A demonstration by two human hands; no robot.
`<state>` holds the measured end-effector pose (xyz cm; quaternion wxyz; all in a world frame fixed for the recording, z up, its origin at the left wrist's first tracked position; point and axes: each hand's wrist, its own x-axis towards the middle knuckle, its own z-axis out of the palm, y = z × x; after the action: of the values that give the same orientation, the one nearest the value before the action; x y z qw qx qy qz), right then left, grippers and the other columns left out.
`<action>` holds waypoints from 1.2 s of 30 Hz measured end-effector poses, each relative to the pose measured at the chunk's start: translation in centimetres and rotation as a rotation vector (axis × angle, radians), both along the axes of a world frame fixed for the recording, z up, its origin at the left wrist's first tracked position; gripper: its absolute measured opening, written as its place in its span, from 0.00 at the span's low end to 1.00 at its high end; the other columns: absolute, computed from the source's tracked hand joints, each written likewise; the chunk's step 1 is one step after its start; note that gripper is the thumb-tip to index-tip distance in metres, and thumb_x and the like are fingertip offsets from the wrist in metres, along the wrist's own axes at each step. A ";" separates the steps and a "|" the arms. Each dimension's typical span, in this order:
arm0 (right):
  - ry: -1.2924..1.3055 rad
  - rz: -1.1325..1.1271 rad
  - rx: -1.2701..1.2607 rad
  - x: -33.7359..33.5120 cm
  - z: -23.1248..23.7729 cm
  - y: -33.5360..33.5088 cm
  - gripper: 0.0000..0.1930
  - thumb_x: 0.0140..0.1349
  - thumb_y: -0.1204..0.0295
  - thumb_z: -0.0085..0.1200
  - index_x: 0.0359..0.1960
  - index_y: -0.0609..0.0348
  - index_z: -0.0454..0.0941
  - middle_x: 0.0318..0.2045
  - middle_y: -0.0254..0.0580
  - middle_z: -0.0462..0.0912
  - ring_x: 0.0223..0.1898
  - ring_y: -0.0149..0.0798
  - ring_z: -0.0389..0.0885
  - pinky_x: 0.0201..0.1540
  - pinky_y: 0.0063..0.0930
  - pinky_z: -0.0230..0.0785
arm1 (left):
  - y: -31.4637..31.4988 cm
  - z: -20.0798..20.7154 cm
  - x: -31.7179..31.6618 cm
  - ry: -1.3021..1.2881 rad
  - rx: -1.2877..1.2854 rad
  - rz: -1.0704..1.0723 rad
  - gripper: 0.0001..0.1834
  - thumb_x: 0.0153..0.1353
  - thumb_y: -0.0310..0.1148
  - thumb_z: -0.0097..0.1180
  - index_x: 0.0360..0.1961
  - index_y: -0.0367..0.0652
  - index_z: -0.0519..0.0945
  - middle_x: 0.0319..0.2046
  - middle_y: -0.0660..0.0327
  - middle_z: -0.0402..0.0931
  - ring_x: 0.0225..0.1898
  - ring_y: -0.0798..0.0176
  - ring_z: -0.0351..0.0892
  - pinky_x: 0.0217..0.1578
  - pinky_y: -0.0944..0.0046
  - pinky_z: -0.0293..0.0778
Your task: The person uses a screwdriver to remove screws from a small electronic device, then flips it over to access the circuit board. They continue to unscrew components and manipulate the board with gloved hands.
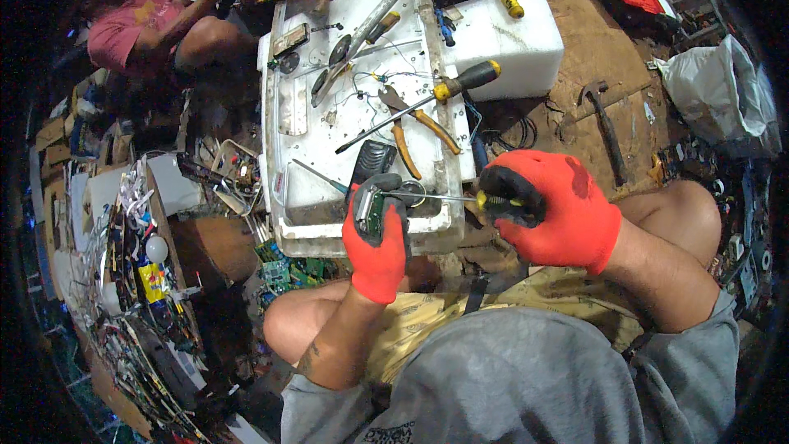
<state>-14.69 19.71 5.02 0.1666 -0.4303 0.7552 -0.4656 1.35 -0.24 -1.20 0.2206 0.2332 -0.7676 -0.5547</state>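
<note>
My left hand (376,247), in a red and black glove, grips a small electronic device (374,204) with a green circuit board showing inside its grey casing. My right hand (552,210), gloved the same way, is closed around the yellow and black handle of a screwdriver (493,201). Its thin shaft runs left, and the tip touches the device. Both hands hover over the near edge of a white foam slab (362,115) used as a work surface.
On the slab lie orange-handled pliers (415,127), a long screwdriver (427,99), a black device (371,160), wires and metal parts. A white foam block (509,33) and a hammer (604,119) sit to the right. Another person (156,29) sits far left. Scrap boards pile at left.
</note>
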 end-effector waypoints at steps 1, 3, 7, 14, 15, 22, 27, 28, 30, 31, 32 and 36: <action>-0.098 0.036 0.031 -0.1 0.3 0.1 0.12 0.56 0.64 0.57 0.35 0.61 0.77 0.29 0.54 0.82 0.33 0.61 0.81 0.38 0.48 0.74 | 0.1 0.2 0.0 -0.006 0.029 0.014 0.17 0.63 0.21 0.52 0.54 0.32 0.75 0.42 0.59 0.79 0.40 0.70 0.77 0.43 0.68 0.74; -0.187 0.074 0.177 -0.2 0.9 0.4 0.13 0.57 0.63 0.56 0.35 0.61 0.77 0.29 0.54 0.82 0.33 0.60 0.81 0.39 0.49 0.74 | 0.5 0.5 -0.2 -0.017 0.091 0.037 0.16 0.63 0.21 0.51 0.53 0.33 0.76 0.42 0.60 0.79 0.40 0.71 0.76 0.42 0.69 0.74; -0.133 0.086 0.383 -0.6 1.5 0.4 0.16 0.57 0.58 0.55 0.36 0.60 0.77 0.32 0.56 0.82 0.37 0.59 0.81 0.40 0.49 0.73 | 0.8 0.8 -0.6 0.016 0.040 0.006 0.16 0.63 0.21 0.51 0.52 0.34 0.76 0.42 0.61 0.79 0.42 0.71 0.76 0.45 0.70 0.72; -0.008 0.069 0.125 -0.4 -0.1 0.6 0.19 0.55 0.56 0.57 0.39 0.60 0.77 0.34 0.55 0.82 0.41 0.58 0.81 0.44 0.48 0.74 | 0.1 -0.6 -0.1 -0.028 0.006 0.046 0.17 0.62 0.22 0.52 0.53 0.32 0.76 0.45 0.56 0.81 0.48 0.65 0.78 0.54 0.63 0.71; -0.085 0.088 0.151 -0.6 -0.1 0.6 0.20 0.55 0.56 0.58 0.40 0.60 0.77 0.34 0.54 0.82 0.41 0.58 0.81 0.44 0.48 0.74 | 0.0 -0.5 -0.2 -0.026 -0.008 0.036 0.18 0.62 0.22 0.52 0.53 0.32 0.76 0.45 0.56 0.81 0.48 0.64 0.78 0.55 0.63 0.71; -0.026 0.083 0.371 -0.8 0.4 0.2 0.18 0.55 0.59 0.61 0.40 0.60 0.78 0.33 0.50 0.83 0.38 0.56 0.82 0.42 0.45 0.74 | 0.1 -0.4 -0.4 -0.015 -0.009 -0.031 0.16 0.62 0.22 0.51 0.52 0.32 0.77 0.45 0.55 0.81 0.49 0.64 0.77 0.59 0.63 0.67; 0.028 -0.026 0.065 -0.4 -0.6 0.3 0.16 0.58 0.57 0.58 0.30 0.60 0.79 0.28 0.55 0.83 0.35 0.59 0.82 0.41 0.49 0.74 | 0.3 0.7 -0.6 -0.042 0.033 0.008 0.16 0.63 0.22 0.50 0.52 0.32 0.77 0.45 0.56 0.80 0.48 0.65 0.77 0.56 0.64 0.69; -0.087 -0.014 0.122 -0.4 -0.2 0.2 0.16 0.57 0.58 0.58 0.31 0.60 0.79 0.28 0.55 0.82 0.35 0.60 0.82 0.41 0.50 0.74 | 0.3 0.6 -0.5 -0.035 0.028 0.004 0.16 0.63 0.22 0.50 0.52 0.32 0.77 0.45 0.56 0.80 0.48 0.64 0.77 0.55 0.64 0.69; -0.312 0.009 0.237 -0.6 0.5 0.2 0.15 0.56 0.59 0.59 0.31 0.60 0.78 0.28 0.55 0.82 0.34 0.61 0.81 0.42 0.50 0.74 | 0.3 0.3 -0.3 -0.019 0.021 -0.005 0.17 0.63 0.22 0.50 0.53 0.32 0.77 0.45 0.56 0.80 0.47 0.64 0.77 0.54 0.64 0.70; -0.268 0.008 0.289 -0.7 0.5 0.2 0.15 0.56 0.60 0.58 0.31 0.61 0.78 0.28 0.56 0.82 0.34 0.61 0.81 0.42 0.50 0.74 | 0.2 0.2 -0.3 -0.028 0.054 -0.001 0.17 0.63 0.22 0.50 0.53 0.32 0.77 0.45 0.56 0.80 0.47 0.64 0.77 0.54 0.64 0.70; -0.223 0.008 0.340 -0.8 0.6 0.2 0.14 0.55 0.60 0.58 0.31 0.61 0.78 0.28 0.56 0.81 0.34 0.61 0.81 0.42 0.50 0.74 | 0.2 0.2 -0.3 -0.037 0.088 0.002 0.17 0.63 0.22 0.50 0.53 0.32 0.76 0.45 0.56 0.80 0.47 0.64 0.77 0.54 0.64 0.70; -0.087 0.050 0.254 -1.0 -0.1 0.3 0.08 0.52 0.71 0.59 0.32 0.62 0.78 0.25 0.48 0.81 0.30 0.53 0.81 0.35 0.42 0.73 | -0.1 -0.1 -0.4 0.000 -0.027 -0.062 0.16 0.64 0.23 0.50 0.53 0.32 0.76 0.46 0.54 0.80 0.47 0.64 0.77 0.54 0.64 0.70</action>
<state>-15.74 20.03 4.88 0.2637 -0.4038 0.7894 -0.3799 0.93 -0.35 -1.34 0.2064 0.2062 -0.7819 -0.5509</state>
